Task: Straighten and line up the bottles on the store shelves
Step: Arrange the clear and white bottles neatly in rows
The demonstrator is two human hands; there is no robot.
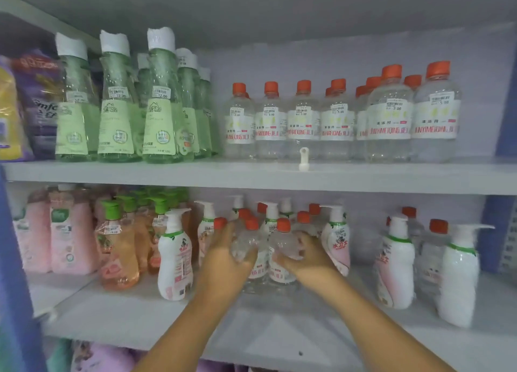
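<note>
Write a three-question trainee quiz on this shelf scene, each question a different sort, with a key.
1. True or false: the left hand and right hand each grip a clear orange-capped bottle on the lower shelf.
2. Multiple choice: the tall green bottles stand on the upper shelf to which side of the clear orange-capped row? A left, B right, C behind.
3. Fill in: the small loose piece on the upper shelf's front edge is coloured ____.

Key: 1 true; 2 A; 3 white.
</note>
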